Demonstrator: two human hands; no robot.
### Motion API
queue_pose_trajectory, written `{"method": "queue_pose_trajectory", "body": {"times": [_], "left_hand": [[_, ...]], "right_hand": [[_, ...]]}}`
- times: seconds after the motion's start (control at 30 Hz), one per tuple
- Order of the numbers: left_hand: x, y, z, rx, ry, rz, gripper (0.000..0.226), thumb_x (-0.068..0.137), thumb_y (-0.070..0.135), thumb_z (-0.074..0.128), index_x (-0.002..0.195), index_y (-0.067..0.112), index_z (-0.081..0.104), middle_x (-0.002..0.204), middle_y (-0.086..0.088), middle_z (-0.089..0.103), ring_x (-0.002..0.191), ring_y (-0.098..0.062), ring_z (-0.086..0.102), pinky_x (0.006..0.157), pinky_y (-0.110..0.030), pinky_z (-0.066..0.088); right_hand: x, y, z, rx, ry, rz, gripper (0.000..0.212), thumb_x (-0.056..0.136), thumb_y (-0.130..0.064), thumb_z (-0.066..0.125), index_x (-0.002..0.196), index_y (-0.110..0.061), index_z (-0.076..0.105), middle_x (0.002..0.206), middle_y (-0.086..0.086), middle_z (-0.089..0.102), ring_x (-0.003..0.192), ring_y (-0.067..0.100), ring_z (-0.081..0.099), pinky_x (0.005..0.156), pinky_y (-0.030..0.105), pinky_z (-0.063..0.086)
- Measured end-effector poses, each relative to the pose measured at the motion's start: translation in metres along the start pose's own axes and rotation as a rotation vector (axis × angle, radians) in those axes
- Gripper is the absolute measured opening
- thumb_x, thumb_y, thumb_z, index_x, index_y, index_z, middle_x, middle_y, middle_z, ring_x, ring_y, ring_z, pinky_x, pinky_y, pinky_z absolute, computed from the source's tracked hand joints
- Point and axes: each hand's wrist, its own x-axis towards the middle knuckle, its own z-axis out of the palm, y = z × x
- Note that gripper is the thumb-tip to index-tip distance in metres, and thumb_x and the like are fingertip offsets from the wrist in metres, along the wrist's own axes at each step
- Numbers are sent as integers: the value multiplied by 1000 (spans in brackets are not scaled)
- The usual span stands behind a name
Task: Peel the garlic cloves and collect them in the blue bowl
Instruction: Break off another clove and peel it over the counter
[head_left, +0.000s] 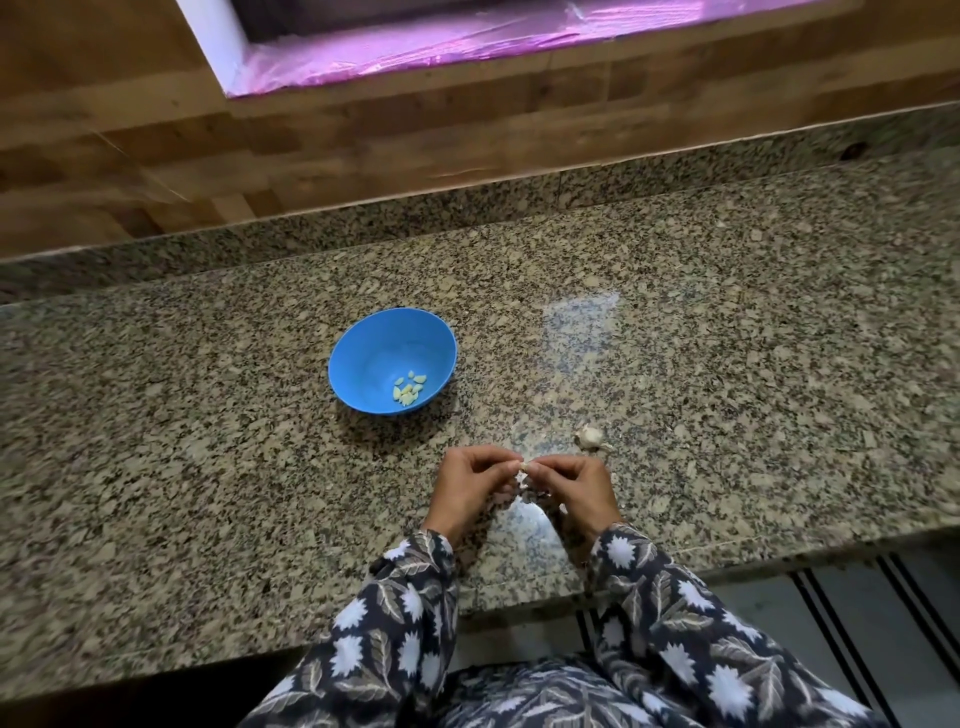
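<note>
Leaf-print sleeves (395, 623) reach over the table's (727, 312) front edge, where the left hand (475, 486) and right hand (576, 491) together pinch one small garlic clove (525, 467). Best to nick the papery skin at its tip, then strip it lengthwise. Glossy peeled cloves (409, 387) sit in the smooth round blue bowl (343, 353), further back on the left. A knobbly garlic bulb (589, 435) lies near the right hand on polished speckled granite.

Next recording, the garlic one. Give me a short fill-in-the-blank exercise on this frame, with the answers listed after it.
The peeled cloves lie in a bowl coloured ____.
The left hand and right hand pinch one garlic clove ____ them.
The leftover garlic piece rests on the counter, on the person's ____ of the bowl.
Missing words: blue; between; right.
</note>
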Motion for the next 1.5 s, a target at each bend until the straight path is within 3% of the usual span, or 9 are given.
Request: {"method": "queue_pose_trajectory", "body": {"times": [0.3,0.43,0.6,0.77,0.9,1.03,1.2,1.3,1.5], "left_hand": [[0,0,2,122,40,63,9,79,1,71,87,5,72,80,-6,72,69,-14,67,63,-19,54],[-4,-3,6,383,101,165,12,81,8,71,93,9,73,85,-1,72,77,-10,68,71,-22,57],[-5,-6,10,471,104,219,14,83,8,69,96,9,73,87,-1,72,79,-9,68,74,-21,57],[-3,-9,7,236,72,143,11,80,5,71,90,6,73,83,-7,73,76,-18,69,70,-25,56],[-1,-11,6,81,43,73,12,79,2,71,91,0,72,86,-14,72,75,-20,67,66,-23,55],[-4,-12,7,439,83,268,20,82,10,68,102,14,71,96,1,70,86,-10,65,80,-22,55],[-7,-17,8,733,138,561,31,83,6,67,114,14,66,92,-4,73,71,-9,65,68,-20,56],[-9,-17,8,629,98,478,30,85,9,66,114,12,65,94,-3,73,70,-3,64,67,-8,52],[-10,-11,14,-3,100,142,20,83,1,66,102,5,69,94,-10,72,81,-14,70,71,-23,57]], "right_hand": [[-9,-9,-3,66,-92,54,8,78,-7,69,78,-13,72,74,-1,72,74,13,68,77,29,54],[-10,-10,-1,-66,-39,5,21,78,-5,69,71,-25,71,69,-6,70,73,15,68,78,33,55],[-10,-9,-2,-284,-2,-20,13,78,-13,71,90,-10,73,83,4,73,77,15,68,78,35,56],[-13,-15,-4,-156,-31,21,15,79,-5,67,77,-19,71,69,-5,70,71,16,68,76,34,56],[-13,-16,-4,-75,-43,43,10,80,-1,66,80,-10,71,68,0,69,65,13,67,73,30,57],[-13,-18,-2,-16,-19,87,21,81,0,65,68,-15,70,69,8,68,67,21,65,74,35,55],[-9,-19,-1,-5,-10,118,20,81,-1,65,64,-12,70,69,10,69,68,23,65,77,38,55],[-10,-20,-2,-2,-5,123,21,81,0,64,64,-11,69,69,10,68,67,22,64,75,36,54],[-7,-19,-3,17,-7,126,18,81,0,64,69,-11,71,69,10,68,70,23,64,75,38,53]]}}
